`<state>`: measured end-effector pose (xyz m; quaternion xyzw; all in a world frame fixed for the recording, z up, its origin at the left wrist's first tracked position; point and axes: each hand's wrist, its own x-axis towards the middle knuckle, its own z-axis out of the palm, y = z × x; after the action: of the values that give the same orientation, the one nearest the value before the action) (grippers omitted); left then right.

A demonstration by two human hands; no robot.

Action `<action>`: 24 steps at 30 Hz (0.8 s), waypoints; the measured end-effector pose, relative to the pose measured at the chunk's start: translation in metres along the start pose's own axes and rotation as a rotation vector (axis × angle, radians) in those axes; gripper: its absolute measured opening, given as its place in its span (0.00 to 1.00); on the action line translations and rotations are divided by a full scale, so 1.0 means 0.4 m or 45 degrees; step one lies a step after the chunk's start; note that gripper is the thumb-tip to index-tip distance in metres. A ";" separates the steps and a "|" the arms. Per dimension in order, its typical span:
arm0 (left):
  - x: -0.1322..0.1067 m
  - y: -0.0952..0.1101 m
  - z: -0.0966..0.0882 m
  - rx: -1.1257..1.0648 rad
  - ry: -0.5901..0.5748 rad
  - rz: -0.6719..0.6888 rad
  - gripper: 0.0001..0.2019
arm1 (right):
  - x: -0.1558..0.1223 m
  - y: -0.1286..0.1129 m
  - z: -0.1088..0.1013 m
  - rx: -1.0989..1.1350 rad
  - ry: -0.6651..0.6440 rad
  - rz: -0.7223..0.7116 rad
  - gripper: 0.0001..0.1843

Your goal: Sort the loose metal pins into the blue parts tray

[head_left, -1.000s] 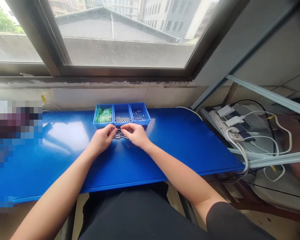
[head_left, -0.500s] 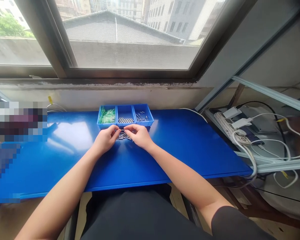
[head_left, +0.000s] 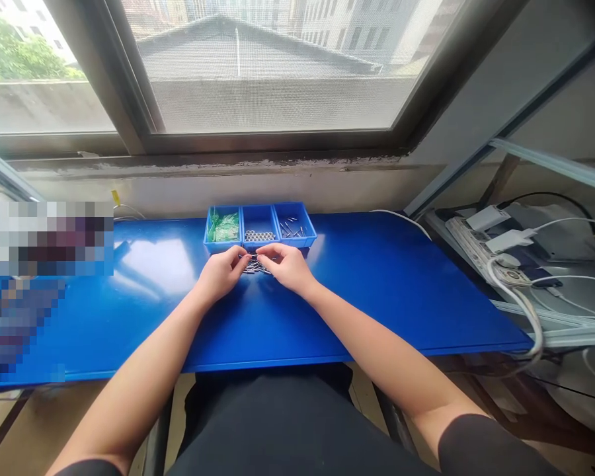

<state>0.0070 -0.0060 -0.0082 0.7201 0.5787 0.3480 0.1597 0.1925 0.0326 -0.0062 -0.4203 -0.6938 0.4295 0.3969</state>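
My left hand [head_left: 221, 273] and my right hand [head_left: 285, 266] meet with their fingertips pinched over a small heap of metal pins [head_left: 256, 267] on the blue tabletop. A thin piece seems to run between the fingertips, though it is too small to make out clearly. Just beyond the hands stands a blue three-compartment tray [head_left: 258, 246]. It holds green pieces [head_left: 224, 226] on the left, silver rings or beads [head_left: 259, 235] in the middle and small metal pins [head_left: 291, 228] on the right.
The blue table [head_left: 129, 317] runs along a window sill [head_left: 218, 165] at its far edge. To the right, beyond the table, lie a power strip [head_left: 480, 248], white chargers and cables. A pixelated patch hides the table's left end.
The head view has drifted, so the tray and hands sit further right in the picture. My hands stay pinched over the heap, with no clear change in their hold.
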 end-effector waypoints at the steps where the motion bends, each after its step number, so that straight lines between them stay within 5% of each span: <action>1: 0.000 0.000 0.000 0.000 -0.009 0.006 0.11 | 0.000 0.000 0.000 -0.001 0.002 -0.008 0.10; 24: 0.003 -0.004 0.000 -0.023 -0.033 0.048 0.14 | -0.005 -0.008 0.003 -0.098 -0.027 -0.101 0.10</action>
<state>0.0061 -0.0044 -0.0089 0.7337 0.5599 0.3468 0.1671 0.1912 0.0297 -0.0041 -0.4030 -0.7299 0.3910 0.3899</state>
